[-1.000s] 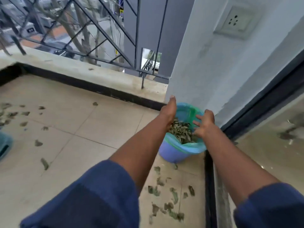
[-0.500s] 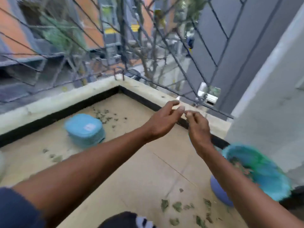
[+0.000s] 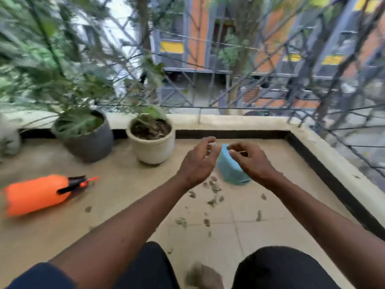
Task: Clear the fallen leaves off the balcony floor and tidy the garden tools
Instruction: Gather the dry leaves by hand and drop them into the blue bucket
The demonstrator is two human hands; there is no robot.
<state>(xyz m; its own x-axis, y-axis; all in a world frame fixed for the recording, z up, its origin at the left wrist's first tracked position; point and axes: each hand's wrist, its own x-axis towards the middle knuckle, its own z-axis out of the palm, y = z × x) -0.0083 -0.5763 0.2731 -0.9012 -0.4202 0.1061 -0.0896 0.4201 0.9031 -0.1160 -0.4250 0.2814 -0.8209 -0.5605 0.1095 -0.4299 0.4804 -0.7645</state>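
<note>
Your left hand and right hand hang loose, empty; dry grey-green fallen leaves look light, crumbly, so scoop under clusters.

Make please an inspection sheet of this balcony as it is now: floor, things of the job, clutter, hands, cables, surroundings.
Surface: tiled balcony floor, beige, with leaves scattered over it.
Job's things: fallen leaves lie mostly below the hands; orange spray bottle lies on its side at the left; blue container sits on the floor behind the hands.
Clutter: dark grey pot and cream pot, each with a plant, by the back ledge.
Grippers: left hand loosely curled, nothing seen in it; right hand has fingertips together, any held thing too blurred to tell.
Cables: nothing seen.
Surroundings: metal railing, trees and buildings beyond.
</note>
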